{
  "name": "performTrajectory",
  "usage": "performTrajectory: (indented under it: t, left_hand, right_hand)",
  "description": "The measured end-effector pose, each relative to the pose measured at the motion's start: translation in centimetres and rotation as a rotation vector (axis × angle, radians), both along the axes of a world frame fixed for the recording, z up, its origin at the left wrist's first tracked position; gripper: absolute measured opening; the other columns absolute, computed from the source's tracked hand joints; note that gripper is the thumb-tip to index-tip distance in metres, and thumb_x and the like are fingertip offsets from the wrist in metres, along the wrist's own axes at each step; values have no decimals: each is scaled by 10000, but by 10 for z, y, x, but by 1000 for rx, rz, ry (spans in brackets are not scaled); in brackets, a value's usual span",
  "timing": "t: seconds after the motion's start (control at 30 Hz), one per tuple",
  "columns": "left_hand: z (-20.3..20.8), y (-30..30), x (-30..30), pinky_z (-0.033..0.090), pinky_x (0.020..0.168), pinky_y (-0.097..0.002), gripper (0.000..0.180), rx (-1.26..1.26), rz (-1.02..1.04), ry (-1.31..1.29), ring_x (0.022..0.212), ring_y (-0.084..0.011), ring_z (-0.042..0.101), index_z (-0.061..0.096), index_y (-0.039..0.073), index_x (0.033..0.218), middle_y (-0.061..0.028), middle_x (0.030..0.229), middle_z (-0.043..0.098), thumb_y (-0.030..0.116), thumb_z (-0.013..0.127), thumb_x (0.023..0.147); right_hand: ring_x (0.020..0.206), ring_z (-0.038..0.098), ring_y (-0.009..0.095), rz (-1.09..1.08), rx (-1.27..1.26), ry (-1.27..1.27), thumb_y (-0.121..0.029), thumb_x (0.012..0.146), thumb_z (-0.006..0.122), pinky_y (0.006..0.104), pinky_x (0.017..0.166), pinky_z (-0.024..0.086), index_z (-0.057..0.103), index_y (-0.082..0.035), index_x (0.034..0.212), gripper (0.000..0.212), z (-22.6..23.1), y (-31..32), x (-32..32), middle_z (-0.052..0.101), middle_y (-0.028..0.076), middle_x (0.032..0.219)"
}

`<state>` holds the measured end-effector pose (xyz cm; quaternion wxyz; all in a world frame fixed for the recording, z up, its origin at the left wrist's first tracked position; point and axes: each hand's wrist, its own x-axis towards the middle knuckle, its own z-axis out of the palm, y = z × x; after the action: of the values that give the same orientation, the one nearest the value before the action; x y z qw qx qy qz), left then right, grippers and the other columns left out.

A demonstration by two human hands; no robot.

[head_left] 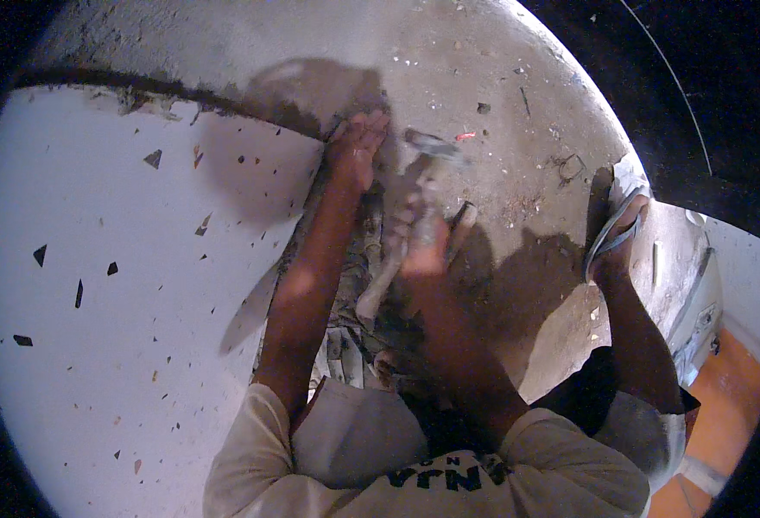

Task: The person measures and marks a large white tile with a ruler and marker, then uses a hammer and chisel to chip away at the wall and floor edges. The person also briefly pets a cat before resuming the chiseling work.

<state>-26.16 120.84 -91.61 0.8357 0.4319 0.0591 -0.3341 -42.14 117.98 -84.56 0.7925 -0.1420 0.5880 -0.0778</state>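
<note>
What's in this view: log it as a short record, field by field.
Left grip: fingers extended beside the slab; contact unclear
Right grip: closed on the hammer
Hammer: head blurred, beyond the hand
Slab: white with dark chips, at left
Floor: rough, strewn with bits
Foot: sandalled, at right

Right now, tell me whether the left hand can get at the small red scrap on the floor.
Probably not straight across: the hammer, blurred in the right hand, appears between the left hand and the red scrap in this view.
</note>
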Motion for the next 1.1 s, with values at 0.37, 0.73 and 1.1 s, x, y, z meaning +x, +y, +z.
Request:
performTrajectory:
  t: [0.37, 0.73, 1.1]
  left_hand:
    - [-1, 0, -7, 313, 1071, -482, 672, 24, -22, 8, 1241, -348, 493, 364, -43, 1319, -213, 1315, 521, 344, 666, 859]
    - [-24, 3, 4, 339, 1064, -466, 596, -53, -107, -132, 1221, -354, 508, 388, -17, 1294, -198, 1319, 515, 309, 651, 871]
    - [13, -14, -8, 333, 1065, -448, 597, 38, -12, 14, 1195, -325, 531, 404, -26, 1274, -196, 1288, 539, 323, 667, 867]
  right_hand:
    - [541, 472, 147, -56, 81, -382, -549, 938, 438, 275, 444, 388, 544, -183, 878, 386, -14, 11, -6, 497, -10, 656]
    - [542, 457, 174, 7, 21, -346, -620, 910, 440, 325, 462, 408, 552, -175, 915, 459, 5, 28, 9, 488, 7, 678]
    - [582, 463, 149, -125, 88, -568, -587, 913, 462, 296, 477, 391, 494, -197, 998, 400, -39, 31, -6, 505, 2, 753]
